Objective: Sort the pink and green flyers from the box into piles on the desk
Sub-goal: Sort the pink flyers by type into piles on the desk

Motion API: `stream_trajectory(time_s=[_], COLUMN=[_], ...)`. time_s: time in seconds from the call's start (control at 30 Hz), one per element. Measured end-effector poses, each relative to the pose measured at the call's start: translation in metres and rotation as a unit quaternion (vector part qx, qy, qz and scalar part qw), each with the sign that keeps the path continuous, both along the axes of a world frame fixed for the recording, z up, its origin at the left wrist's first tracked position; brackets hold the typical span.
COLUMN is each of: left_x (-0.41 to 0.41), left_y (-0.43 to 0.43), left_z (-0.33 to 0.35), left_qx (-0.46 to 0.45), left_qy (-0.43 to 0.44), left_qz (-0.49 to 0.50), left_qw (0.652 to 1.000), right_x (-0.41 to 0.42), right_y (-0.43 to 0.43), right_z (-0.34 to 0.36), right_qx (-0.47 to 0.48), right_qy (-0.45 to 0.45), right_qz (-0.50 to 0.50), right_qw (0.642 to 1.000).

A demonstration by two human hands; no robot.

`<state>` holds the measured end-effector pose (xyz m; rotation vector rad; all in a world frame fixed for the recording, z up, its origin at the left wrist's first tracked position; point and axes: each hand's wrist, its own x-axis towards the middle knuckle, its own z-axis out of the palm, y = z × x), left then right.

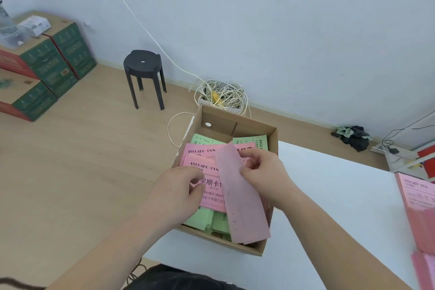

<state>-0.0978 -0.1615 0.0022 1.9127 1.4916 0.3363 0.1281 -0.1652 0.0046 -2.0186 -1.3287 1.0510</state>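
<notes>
Pink flyers [242, 195], a thin sheaf with blank backs showing, stand tilted on edge over the near-right part of the box [256, 125]. Right hand [263, 167] pinches the sheaf near its top end, thumb against curled fingers. Left hand [174, 193] has thumb and curled forefinger closed on the left edge of the top pink flyer [211, 186], which lies printed side up in the box. Green flyers [200, 218] show beneath it, at the box's near and far ends. The box sits at the left edge of the desk [329, 195]. A pink pile [419, 207] lies at the desk's right edge (no green pile in view).

Step in hand, as I judge it: gathering pinks out of the box, with plenty left inside. The next move calls for adding the left hand's sheet to the sheaf, then carrying it across to the pink pile and squaring it on landing.
</notes>
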Motion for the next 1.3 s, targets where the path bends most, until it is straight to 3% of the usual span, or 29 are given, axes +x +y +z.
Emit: stream_trajectory(time_s=[0.1,0.2,0.33,0.5,0.6,0.7,0.77,0.87,0.97,1.17,1.3], left_x=[0.005,0.015,0.022,0.024,0.026,0.03,0.034,0.037,0.035,0.026,0.025], left_y=[0.004,0.007,0.004,-0.001,-0.002,-0.004,-0.007,-0.012,-0.014,-0.018,-0.023], left_z=[0.001,0.013,0.033,0.029,0.028,0.03,0.031,0.031,0.03,0.031,0.029], left_qx=[-0.087,-0.197,-0.257,-0.231,-0.217,-0.201,-0.197,-0.207,-0.206,-0.224,-0.216], left_qy=[-0.085,-0.224,-0.321,-0.301,-0.308,-0.325,-0.338,-0.379,-0.394,-0.378,-0.36], left_qz=[0.06,0.087,0.085,0.072,0.087,0.096,0.085,0.077,0.074,0.043,0.056], left_qw=[0.991,0.951,0.908,0.922,0.922,0.919,0.916,0.899,0.893,0.897,0.906], right_x=[0.003,0.007,0.01,0.011,0.008,0.002,-0.006,-0.017,-0.016,-0.012,-0.01], right_y=[-0.006,-0.01,-0.013,-0.02,-0.027,-0.034,-0.039,-0.046,-0.055,-0.066,-0.074], right_z=[0.016,0.03,0.036,0.041,0.045,0.042,0.044,0.045,0.045,0.044,0.038], right_qx=[0.002,0.002,0.039,0.052,0.012,0.029,0.072,0.072,0.053,0.028,0.031], right_qy=[0.142,0.273,0.293,0.339,0.295,0.055,-0.001,0.132,0.277,0.292,0.2], right_qz=[-0.062,-0.107,-0.135,-0.137,-0.132,-0.15,-0.14,-0.052,-0.049,-0.004,-0.051], right_qw=[0.988,0.956,0.946,0.929,0.946,0.987,0.988,0.987,0.958,0.956,0.978])
